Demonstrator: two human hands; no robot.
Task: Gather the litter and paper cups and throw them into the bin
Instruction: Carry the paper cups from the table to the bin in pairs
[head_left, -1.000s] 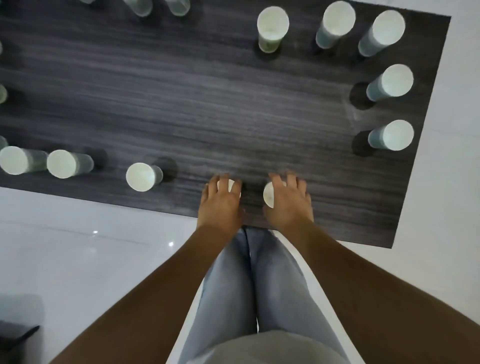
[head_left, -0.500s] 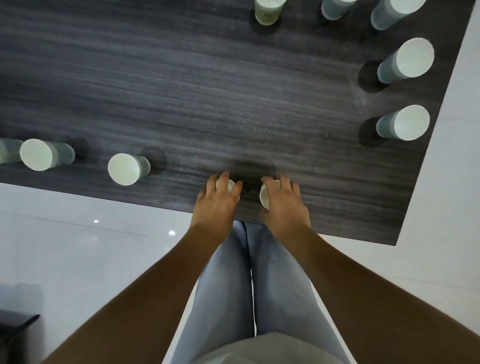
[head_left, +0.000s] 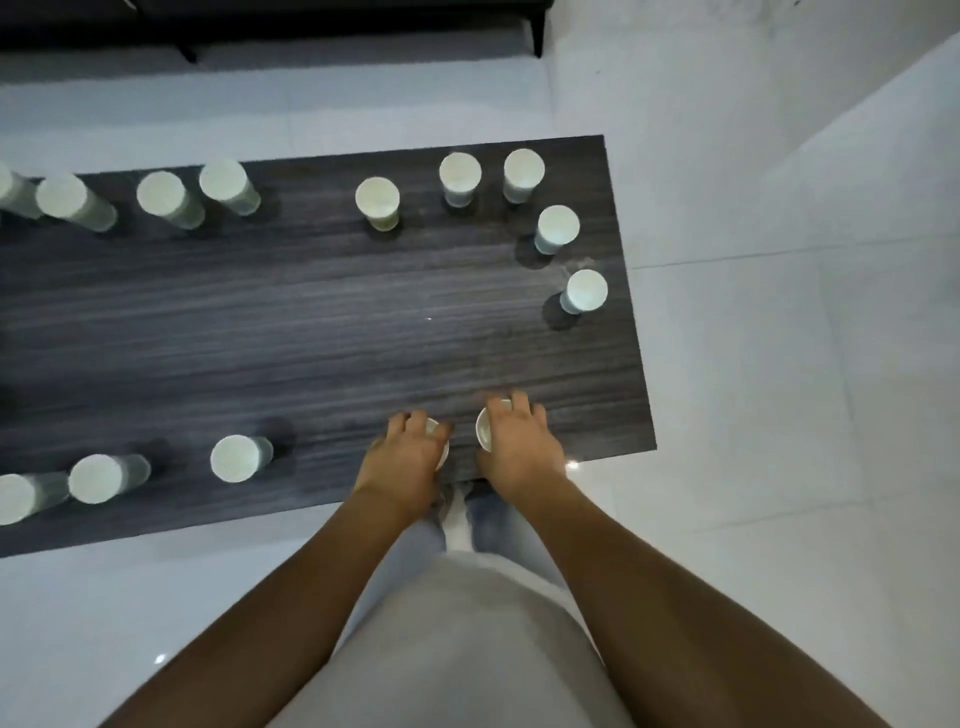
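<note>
The left hand (head_left: 408, 457) had its fingers curled round one white paper cup (head_left: 435, 441) at the near edge of the dark wood-grain counter (head_left: 311, 322); the right hand (head_left: 519, 447) gripped a second cup (head_left: 483, 434) just beside it. A gentle, straight lift would likely avoid crushing the cups (their contents were hidden). No bin showed; the leftmost cups were cut off.

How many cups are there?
14: nine cups round the table's far edge and right end, three on the near edge, one in left hand, one in right hand. More possibly off-frame.
</note>
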